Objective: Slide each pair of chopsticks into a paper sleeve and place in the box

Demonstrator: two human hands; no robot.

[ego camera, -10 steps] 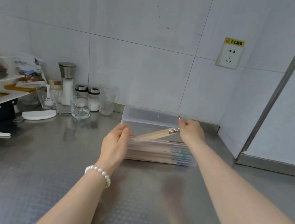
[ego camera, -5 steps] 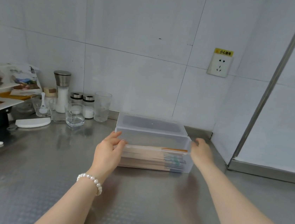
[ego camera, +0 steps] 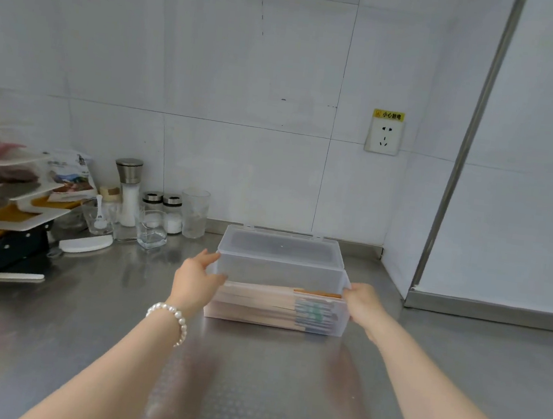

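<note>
A clear plastic box (ego camera: 278, 271) stands on the steel counter, its hinged lid (ego camera: 281, 246) folded back toward the wall. Several sleeved chopsticks (ego camera: 267, 306) lie stacked inside, with green print near their right ends. My left hand (ego camera: 195, 277) grips the box's left end, a pearl bracelet on that wrist. My right hand (ego camera: 362, 303) holds the box's right end. Both hands press against the walls from outside.
A salt grinder (ego camera: 128, 189), two small shakers (ego camera: 163, 210), glasses (ego camera: 194, 212) and a white oblong piece (ego camera: 86, 243) crowd the back left. A tiered rack with trays (ego camera: 11, 199) stands at far left. A wall socket (ego camera: 384, 135) sits above; a steel-framed panel (ego camera: 459, 161) closes the right.
My right hand laid the sleeved pair into the box and moved to its right end. My left hand shifted to the box's left end. The camera view has tilted upward.
</note>
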